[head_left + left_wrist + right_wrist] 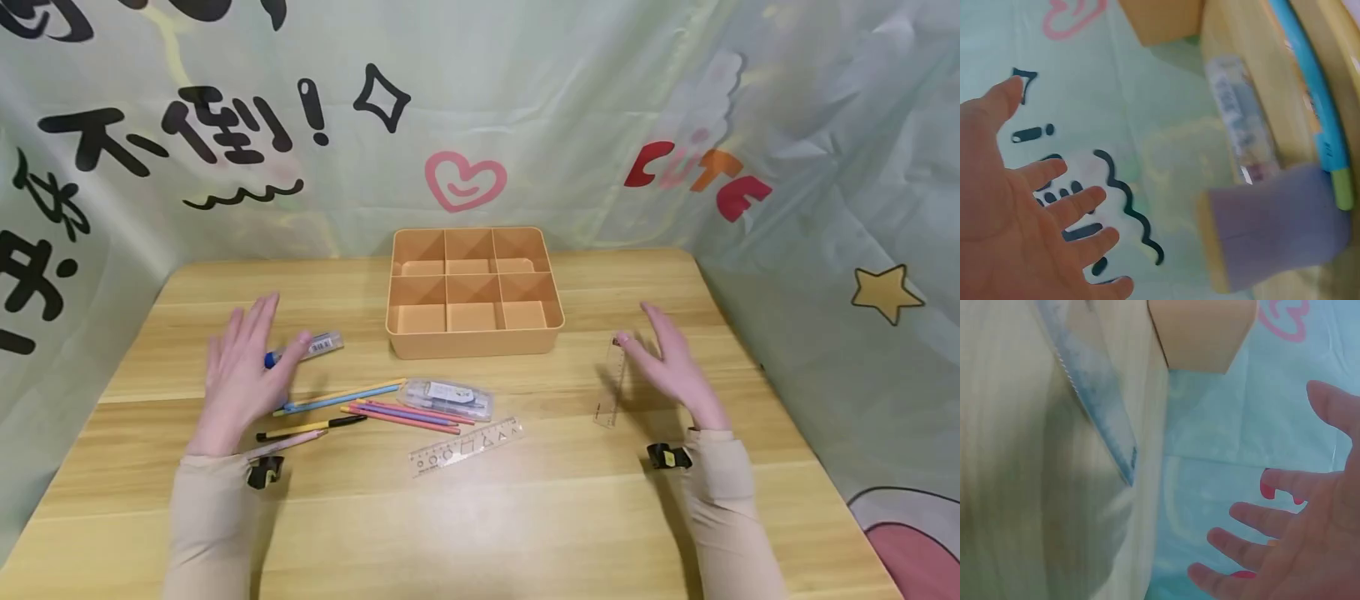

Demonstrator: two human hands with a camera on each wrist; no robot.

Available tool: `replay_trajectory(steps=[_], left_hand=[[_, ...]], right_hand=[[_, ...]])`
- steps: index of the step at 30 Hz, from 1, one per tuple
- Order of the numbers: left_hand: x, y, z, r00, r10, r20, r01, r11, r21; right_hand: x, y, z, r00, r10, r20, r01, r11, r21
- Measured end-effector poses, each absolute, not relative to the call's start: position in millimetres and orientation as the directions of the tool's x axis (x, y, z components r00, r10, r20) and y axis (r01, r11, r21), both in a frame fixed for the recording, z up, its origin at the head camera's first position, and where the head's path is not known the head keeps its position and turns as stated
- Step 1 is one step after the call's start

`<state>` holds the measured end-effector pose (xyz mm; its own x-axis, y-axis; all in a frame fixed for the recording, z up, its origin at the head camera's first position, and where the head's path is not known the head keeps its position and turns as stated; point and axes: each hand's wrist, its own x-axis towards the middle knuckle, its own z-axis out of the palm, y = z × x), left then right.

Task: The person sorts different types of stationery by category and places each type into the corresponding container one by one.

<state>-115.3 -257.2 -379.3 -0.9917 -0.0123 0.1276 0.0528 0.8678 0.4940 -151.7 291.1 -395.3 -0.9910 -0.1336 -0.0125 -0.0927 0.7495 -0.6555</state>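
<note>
My left hand [243, 371], fingers straight and spread, hovers over the left of the table, holding nothing. Beside its thumb lies a clear, labelled item with a blue end [324, 343], partly behind the hand. The left wrist view also has a blurred purple block with a yellow edge [1279, 231] and a blue pen [1310, 75]. On the right, my right hand [678, 371] has its palm turned inward and nothing in its grasp. A clear ruler [611, 392] lies by its thumb; in the right wrist view this ruler [1094, 394] is apart from the fingers.
A tan divided box [474, 343] stands at the back middle. Before it lie a clear labelled case [450, 398], pink and purple pencils [408, 417], a black-and-yellow pen [311, 428], a pale pink pen [288, 443] and a shape-stencil ruler [467, 447]. A printed cloth [570, 125] hangs behind.
</note>
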Motion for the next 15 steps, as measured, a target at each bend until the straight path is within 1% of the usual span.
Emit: replay_trajectory(steps=[3,6,8,15], left_hand=[[-112,-254,-370,-0.987,0.042,0.156,0.123,0.824,0.553],[-109,-246,-366,-0.977,0.111,0.18,0.195,0.801,0.566],[-108,-240,-366,-0.972,0.161,0.173,0.232,0.788,0.571],[-106,-226,-371,-0.956,0.266,0.124,0.286,0.75,0.596]], right_hand=[[-153,296,-388,-0.988,-0.145,-0.045,-0.076,0.728,-0.682],[-155,299,-383,-0.982,-0.158,-0.098,-0.052,0.737,-0.674],[-157,301,-380,-0.976,-0.175,-0.127,-0.049,0.752,-0.657],[-163,301,-372,-0.943,-0.238,-0.235,-0.058,0.808,-0.586]])
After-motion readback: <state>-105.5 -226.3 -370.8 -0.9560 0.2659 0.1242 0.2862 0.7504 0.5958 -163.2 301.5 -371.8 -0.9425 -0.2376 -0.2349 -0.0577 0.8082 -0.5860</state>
